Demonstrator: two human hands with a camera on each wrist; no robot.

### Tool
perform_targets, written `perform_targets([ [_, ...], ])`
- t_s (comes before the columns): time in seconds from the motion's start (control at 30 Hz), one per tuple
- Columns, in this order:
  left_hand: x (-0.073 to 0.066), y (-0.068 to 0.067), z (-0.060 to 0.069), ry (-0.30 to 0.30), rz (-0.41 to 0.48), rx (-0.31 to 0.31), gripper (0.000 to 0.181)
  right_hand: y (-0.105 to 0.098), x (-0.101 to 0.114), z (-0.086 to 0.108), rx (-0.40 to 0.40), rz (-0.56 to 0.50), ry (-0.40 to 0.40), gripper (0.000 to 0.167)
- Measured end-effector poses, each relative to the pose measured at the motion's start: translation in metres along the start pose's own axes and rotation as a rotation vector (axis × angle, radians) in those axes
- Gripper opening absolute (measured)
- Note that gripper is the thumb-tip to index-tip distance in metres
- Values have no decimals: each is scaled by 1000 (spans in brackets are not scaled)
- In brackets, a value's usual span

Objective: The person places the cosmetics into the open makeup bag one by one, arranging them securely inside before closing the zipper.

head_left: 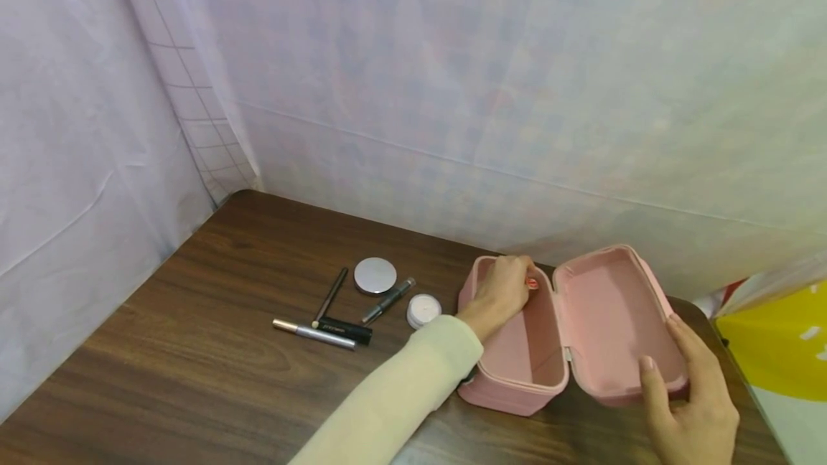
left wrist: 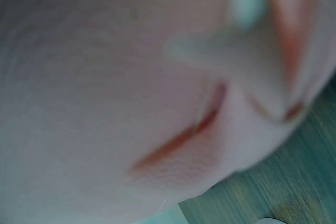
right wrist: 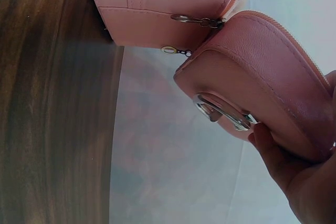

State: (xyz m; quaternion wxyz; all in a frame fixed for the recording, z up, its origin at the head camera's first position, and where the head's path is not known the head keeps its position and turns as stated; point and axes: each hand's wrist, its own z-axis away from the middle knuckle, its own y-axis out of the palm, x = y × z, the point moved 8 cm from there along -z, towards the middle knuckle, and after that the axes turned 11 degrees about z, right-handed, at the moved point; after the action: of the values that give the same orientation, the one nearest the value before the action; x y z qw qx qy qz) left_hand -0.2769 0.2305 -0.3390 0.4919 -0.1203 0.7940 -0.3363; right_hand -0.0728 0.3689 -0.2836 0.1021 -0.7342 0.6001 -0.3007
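A pink zippered makeup case (head_left: 510, 395) stands on the table with its lid (head_left: 617, 314) folded out to the right. My left hand (head_left: 507, 284) reaches down inside the case, and its fingertips are hidden. Beside those fingers shows a small red-and-white thing (head_left: 532, 283); whether they grip it is unclear. Only blurred skin of the left hand (left wrist: 105, 103) fills most of the left wrist view. My right hand (head_left: 698, 400) holds the lid by its outer edge. From below, the right wrist view shows the lid's metal-ended handle (right wrist: 223, 111) near the fingers.
Left of the case lie a round white jar (head_left: 423, 310), a silver compact (head_left: 375, 275), a grey-green double-ended stick (head_left: 389, 301), a thin dark pencil (head_left: 332, 295), a black tube (head_left: 347, 329) and a silver pen (head_left: 314, 334). White curtains (head_left: 452, 92) hang behind the wooden table (head_left: 213, 350).
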Motion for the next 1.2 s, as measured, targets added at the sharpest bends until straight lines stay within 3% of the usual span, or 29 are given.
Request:
perform_targets([
  [0.37, 0, -4, -1, 33, 13, -19, 15, 3, 0, -1, 3, -2, 2, 46],
  [0.63, -7, -19, 3, 79, 101, -56, 19, 4, -2, -1, -10, 1, -7, 46],
  [0.7, -9, -25, 5, 89, 79, -65, 20, 3, -2, -1, -16, 1, -8, 45],
  [0.87, -11, -39, 14, 148, 75, -76, 21, 3, -3, -1, -18, 3, -6, 45],
  [1.03, -10, -53, 28, 206, 200, -32, 22, 4, -3, -2, -20, 2, -9, 44],
  [1.2, -11, -71, 43, 252, 245, -18, 25, 4, -3, -2, -27, 3, -13, 44],
])
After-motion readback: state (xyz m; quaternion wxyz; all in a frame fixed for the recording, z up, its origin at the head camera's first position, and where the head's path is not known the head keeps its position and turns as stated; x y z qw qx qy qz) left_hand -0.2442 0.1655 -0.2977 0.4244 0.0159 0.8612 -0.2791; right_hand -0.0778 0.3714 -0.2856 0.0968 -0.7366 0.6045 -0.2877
